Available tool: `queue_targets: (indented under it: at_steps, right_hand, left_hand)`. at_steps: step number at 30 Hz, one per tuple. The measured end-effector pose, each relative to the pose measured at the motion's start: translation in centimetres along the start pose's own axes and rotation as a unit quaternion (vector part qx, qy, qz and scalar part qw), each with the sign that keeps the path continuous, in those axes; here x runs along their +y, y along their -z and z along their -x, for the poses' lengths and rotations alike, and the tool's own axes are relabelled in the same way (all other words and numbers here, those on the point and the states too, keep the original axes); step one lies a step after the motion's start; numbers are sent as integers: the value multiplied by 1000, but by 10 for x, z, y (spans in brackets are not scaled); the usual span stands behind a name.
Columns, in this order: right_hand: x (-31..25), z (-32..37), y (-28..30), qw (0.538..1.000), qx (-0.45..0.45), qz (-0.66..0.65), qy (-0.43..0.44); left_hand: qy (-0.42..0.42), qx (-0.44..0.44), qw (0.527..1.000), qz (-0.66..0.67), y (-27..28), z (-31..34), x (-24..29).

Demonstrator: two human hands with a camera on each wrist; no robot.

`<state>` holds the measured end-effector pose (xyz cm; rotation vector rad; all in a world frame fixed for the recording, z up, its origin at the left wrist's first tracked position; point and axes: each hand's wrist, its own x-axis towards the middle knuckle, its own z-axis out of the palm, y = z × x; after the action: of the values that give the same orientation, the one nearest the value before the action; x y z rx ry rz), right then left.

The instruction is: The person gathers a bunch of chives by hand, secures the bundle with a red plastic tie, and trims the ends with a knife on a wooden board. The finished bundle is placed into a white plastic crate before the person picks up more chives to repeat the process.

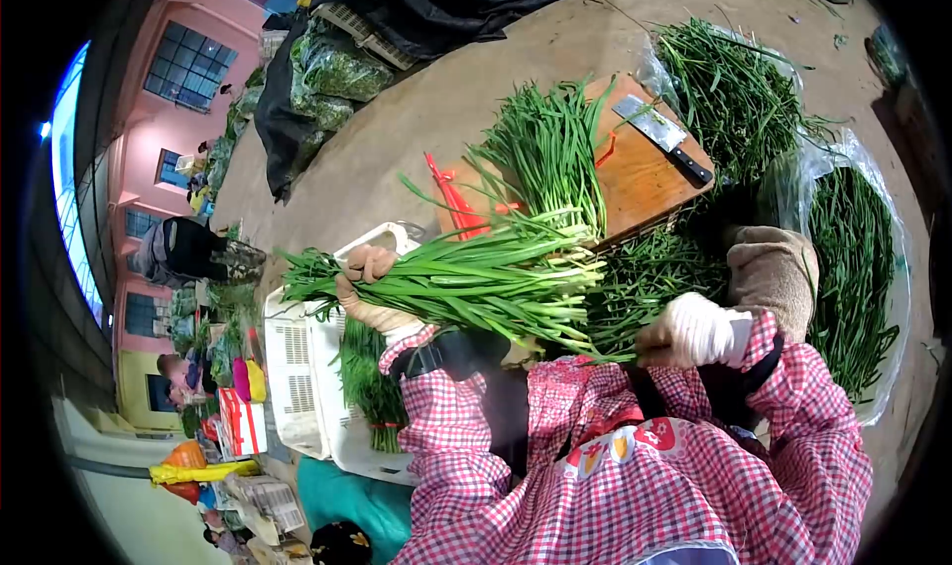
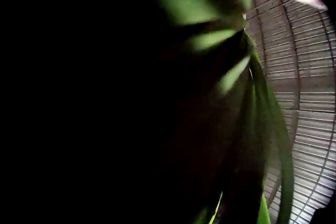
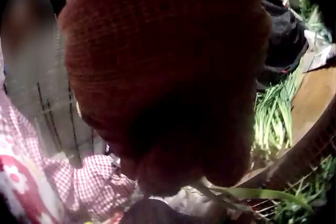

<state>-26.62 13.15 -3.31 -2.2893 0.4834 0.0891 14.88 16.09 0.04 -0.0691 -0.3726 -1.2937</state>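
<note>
My left hand [image 1: 369, 285], gloved, grips a large bunch of garlic chives [image 1: 476, 272] by the leafy end, its pale stem ends pointing right. The left wrist view is mostly dark, with long leaves [image 2: 283, 155] hanging down one side. At the right, my gloved right hand [image 1: 689, 329] has its fingers curled, and a thin chive stalk [image 3: 262, 193] sticks out from the fingertips. Another pile of chives [image 1: 545, 153] lies on a wooden board [image 1: 640, 193]. A cleaver [image 1: 659, 133] with a black handle rests on that board, and red ties [image 1: 456, 203] lie at its left edge.
A white plastic basket [image 1: 302, 367] stands at the left with a tied chive bundle [image 1: 369, 372] inside. Loose greens [image 1: 729, 99] and a clear bag of greens [image 1: 853, 277] lie to the right. Dark cloth [image 1: 436, 4] covers crates at the back. Another person [image 1: 188, 252] bends over farther off.
</note>
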Motion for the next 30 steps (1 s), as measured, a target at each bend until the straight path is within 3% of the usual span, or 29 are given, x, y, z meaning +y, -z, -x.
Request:
queue_targets:
  at_steps: [2, 4, 6, 9, 10, 12, 13, 14, 16, 17, 18, 20, 22, 26, 27, 30]
  right_hand:
    - [25, 3, -8, 963, -150, 173, -140]
    - [12, 14, 11, 964, -92, 156, -196]
    - [-12, 17, 34, 986, 74, -38, -143]
    - [-41, -2, 45, 952, 280, -120, -10]
    - [-50, -12, 47, 940, 294, -169, -27]
    - [-45, -38, 42, 939, 314, -137, -11]
    - [-35, -53, 35, 929, 348, -118, 47]
    - [-29, -63, 31, 943, 307, -129, 20]
    - [-22, -85, 24, 935, 295, -191, 51]
    - [-26, -87, 27, 922, 229, -312, -14]
    - [-37, -88, 33, 887, 158, -428, -78]
    - [-40, -97, 25, 795, 111, -583, -129]
    - [-30, -107, -3, 688, 137, -710, -64]
    - [-16, -110, -33, 588, 101, -802, 6]
    - [-13, -106, -34, 623, 97, -775, 46]
    - [-3, -83, -26, 727, 81, -681, 34]
  left_hand:
    - [-16, -1, 999, -45, -15, 0, -4]
    - [-7, -30, 997, -76, -25, -3, -5]
    - [-14, -31, 997, -68, -29, -4, -1]
    - [-9, -51, 991, -124, -39, -6, -4]
    - [-17, -50, 988, -143, -44, -6, -7]
    - [-31, -87, 986, -136, -63, -7, -27]
    - [-33, -99, 985, -135, -69, -7, -34]
    - [-36, -111, 984, -133, -74, -5, -40]
    - [-41, -121, 978, -166, -83, -2, -49]
    - [-29, -142, 975, -170, -86, -2, -51]
    - [-16, -163, 971, -174, -88, -2, -53]
    - [-19, -164, 964, -208, -92, 1, -57]
    - [-19, -167, 964, -206, -90, 2, -55]
    - [-23, -156, 970, -185, -83, 2, -48]
    - [-28, -145, 972, -181, -82, 3, -46]
    - [-34, -111, 981, -158, -70, 8, -29]
